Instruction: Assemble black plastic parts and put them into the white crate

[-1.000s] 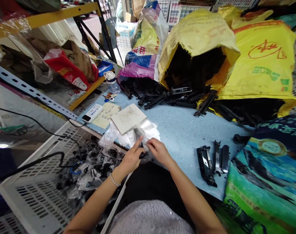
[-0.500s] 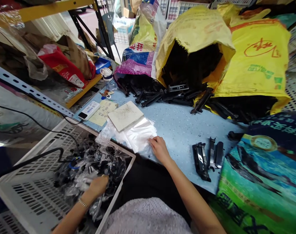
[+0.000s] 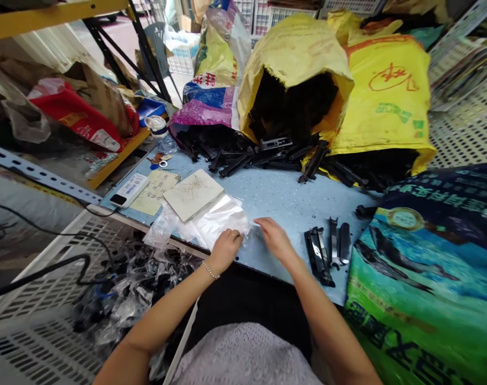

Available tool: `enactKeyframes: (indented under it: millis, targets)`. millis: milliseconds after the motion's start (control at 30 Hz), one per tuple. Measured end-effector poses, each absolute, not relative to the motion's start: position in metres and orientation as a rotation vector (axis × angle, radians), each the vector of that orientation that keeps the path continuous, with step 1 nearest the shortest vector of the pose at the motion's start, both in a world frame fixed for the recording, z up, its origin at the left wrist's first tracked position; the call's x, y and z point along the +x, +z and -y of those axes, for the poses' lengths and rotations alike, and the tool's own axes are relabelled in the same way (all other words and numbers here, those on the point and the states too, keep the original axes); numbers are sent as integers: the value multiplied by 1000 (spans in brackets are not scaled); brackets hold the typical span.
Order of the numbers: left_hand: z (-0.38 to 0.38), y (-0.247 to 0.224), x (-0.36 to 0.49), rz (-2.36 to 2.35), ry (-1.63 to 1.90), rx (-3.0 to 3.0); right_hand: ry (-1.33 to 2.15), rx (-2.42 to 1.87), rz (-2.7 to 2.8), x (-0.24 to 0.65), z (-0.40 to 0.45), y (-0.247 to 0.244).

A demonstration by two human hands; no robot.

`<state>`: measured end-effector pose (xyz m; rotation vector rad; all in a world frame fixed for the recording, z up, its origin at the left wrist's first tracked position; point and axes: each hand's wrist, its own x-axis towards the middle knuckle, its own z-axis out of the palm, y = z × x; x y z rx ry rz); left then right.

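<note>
Clear plastic bags [image 3: 223, 216] lie in a loose stack at the table's near edge, partly under a worn pale square board [image 3: 193, 193]. My left hand [image 3: 227, 248] is at the stack's near right corner, its fingers curled in on the film. Just to the right, my right hand [image 3: 276, 239] points left with its fingertips pinched at the film's edge; the thin film is hard to see there. Farther right, several black plastic parts [image 3: 319, 256] lie side by side on the blue table [image 3: 275, 206].
A white crate [image 3: 30, 299] of bagged black parts stands at the lower left. Open yellow sacks [image 3: 295, 51] spill black parts along the back. A green-blue sack [image 3: 423, 267] bounds the right side. A phone [image 3: 129, 190] and bottle [image 3: 159, 131] sit at the left.
My left hand has come up out of the crate to the plastic bags. My right hand has shifted slightly off the stack's right edge. The whole view has turned a little right.
</note>
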<state>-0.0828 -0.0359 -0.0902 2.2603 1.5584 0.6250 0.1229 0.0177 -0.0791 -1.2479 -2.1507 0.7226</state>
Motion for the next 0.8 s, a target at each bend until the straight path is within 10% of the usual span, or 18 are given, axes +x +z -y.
enactKeyframes:
  millis: [233, 567, 800]
  targets:
    - [-10, -91, -104, -1454, 854, 1404, 136, -1308, 2814, 271, -7, -47]
    - [-5, -76, -68, -1187, 1236, 854, 1716, -1250, 1339, 158, 10, -60]
    - [4, -80, -62, -1036, 1203, 774, 1885, -974, 712, 89, 3, -75]
